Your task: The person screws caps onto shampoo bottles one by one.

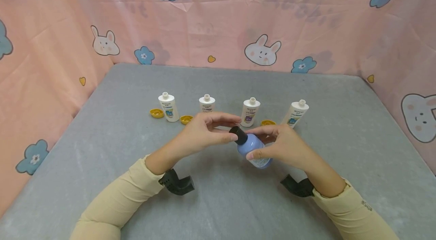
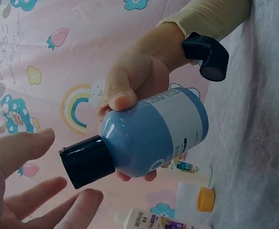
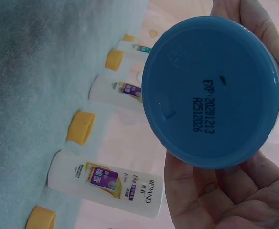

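Pink printed fabric (image 1: 218, 16) hangs behind the grey table (image 1: 221, 209), where four white bottles (image 1: 250, 114) stand in a row, necks uncapped, with yellow caps (image 1: 157, 113) lying near them; that spacing seems meant to keep each one easy to reach. You have the blue bottle (image 1: 251, 144) above the table, in front of that row. Your right grip (image 1: 288, 147) clasps its body, thumb on one side and fingers on the other, tilting the black cap (image 1: 238, 135) toward your left, probably to make it accessible. Your left grip (image 1: 204, 131) is spread around the cap, holding nothing; its fingertips appear just beside it. The base points toward your right wrist.
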`<action>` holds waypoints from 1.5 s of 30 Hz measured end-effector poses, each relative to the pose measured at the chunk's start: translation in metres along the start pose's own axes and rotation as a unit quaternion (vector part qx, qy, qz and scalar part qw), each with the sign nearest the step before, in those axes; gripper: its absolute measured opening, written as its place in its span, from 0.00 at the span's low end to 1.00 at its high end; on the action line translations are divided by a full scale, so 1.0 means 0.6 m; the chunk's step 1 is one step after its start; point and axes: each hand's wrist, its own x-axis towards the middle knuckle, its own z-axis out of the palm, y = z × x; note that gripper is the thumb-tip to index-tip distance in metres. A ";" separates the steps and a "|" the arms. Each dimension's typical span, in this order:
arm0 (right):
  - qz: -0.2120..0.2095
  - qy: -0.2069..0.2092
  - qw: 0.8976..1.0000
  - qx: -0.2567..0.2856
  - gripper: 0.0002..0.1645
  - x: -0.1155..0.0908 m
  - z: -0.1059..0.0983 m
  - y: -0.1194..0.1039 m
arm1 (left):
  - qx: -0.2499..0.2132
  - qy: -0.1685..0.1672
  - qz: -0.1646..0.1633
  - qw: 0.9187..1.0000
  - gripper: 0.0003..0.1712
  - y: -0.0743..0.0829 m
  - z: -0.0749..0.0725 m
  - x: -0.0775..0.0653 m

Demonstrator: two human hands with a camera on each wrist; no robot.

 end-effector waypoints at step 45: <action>0.016 -0.011 1.000 0.000 0.33 0.000 0.000 -0.001 | 0.029 -0.014 0.007 0.999 0.18 -0.001 0.002 0.000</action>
